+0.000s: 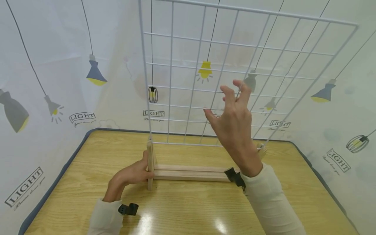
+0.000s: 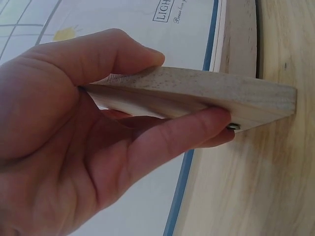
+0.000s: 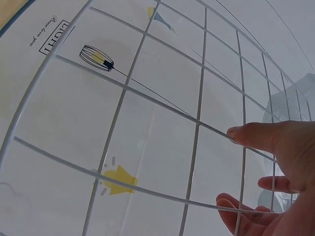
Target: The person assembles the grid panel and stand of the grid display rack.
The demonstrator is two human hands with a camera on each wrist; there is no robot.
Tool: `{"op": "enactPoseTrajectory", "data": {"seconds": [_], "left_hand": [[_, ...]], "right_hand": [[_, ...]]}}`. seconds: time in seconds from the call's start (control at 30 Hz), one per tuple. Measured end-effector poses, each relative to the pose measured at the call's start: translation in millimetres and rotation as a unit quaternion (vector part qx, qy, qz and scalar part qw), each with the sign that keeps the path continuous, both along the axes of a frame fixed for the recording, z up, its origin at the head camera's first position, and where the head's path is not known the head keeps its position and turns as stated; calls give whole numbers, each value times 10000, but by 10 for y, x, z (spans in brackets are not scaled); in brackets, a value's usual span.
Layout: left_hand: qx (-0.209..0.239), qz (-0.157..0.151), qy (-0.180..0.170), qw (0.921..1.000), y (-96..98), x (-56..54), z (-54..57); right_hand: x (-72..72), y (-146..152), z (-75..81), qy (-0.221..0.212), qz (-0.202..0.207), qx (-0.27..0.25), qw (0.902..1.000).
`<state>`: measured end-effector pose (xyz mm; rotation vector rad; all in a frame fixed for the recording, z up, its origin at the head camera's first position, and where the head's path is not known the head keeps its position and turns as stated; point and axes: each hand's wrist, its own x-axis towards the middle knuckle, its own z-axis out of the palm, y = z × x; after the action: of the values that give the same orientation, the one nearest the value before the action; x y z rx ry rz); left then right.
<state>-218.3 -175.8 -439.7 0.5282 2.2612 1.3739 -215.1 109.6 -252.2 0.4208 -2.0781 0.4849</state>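
1. The left hand (image 1: 133, 173) is clamped on the left board (image 1: 150, 166), its thumb along one side and its fingers on the other.
2. That board stands upright on the worktop (image 1: 88, 169). The left wrist view shows a small metal fitting (image 2: 234, 127) on its face, just beside a fingertip.
3. Long rails (image 1: 191, 174) run low across the worktop from the left board toward the right, passing behind the right forearm.
4. The right hand (image 1: 235, 127) is raised at the grid (image 1: 222, 70), its thumb and fingers spread well apart among the wires. The thumb lies at one wire; whether the hand bears any weight cannot be told.
5. The white wire grid rises above the wood, its lower left corner at the top of the left board. Its lower right corner is near the right board (image 1: 261, 150), mostly hidden by the right arm.
6. Both arms wear pale sleeves (image 1: 107, 215), with a small black device (image 1: 128, 209) at each wrist.
7. Behind the worktop hangs a white sheet (image 1: 117, 98) printed with lamps and the word LIGHT.
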Motion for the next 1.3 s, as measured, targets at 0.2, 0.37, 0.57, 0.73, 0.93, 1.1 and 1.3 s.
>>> {"op": "enactPoseTrajectory", "data": {"seconds": [0.2, 0.37, 0.57, 0.73, 0.93, 1.1, 1.3], "left_hand": [[-50, 40, -10, 10000, -1, 2, -2], [-83, 23, 35, 10000, 3, 4, 13], [31, -13, -68, 10000, 9, 21, 40], [10, 34, -135, 9999, 4, 23, 40], [-162, 32, -113, 9998, -7, 25, 68], [-170, 288, 486, 9983, -10, 72, 266], [790, 1370, 2381, 9583, 103, 103, 652]], "right_hand": [[-13, -8, -37, -76, 26, -67, 9999], [-18, -14, -59, -144, 9, -86, 9999], [-13, -22, -82, -244, 12, -184, 9995], [-28, -18, -113, -201, 2, -96, 9998], [-28, -10, -144, -191, -27, -31, 9998], [-20, -2, -159, -240, -23, -100, 9997], [-39, -5, -182, -303, 8, -148, 9994]]}}
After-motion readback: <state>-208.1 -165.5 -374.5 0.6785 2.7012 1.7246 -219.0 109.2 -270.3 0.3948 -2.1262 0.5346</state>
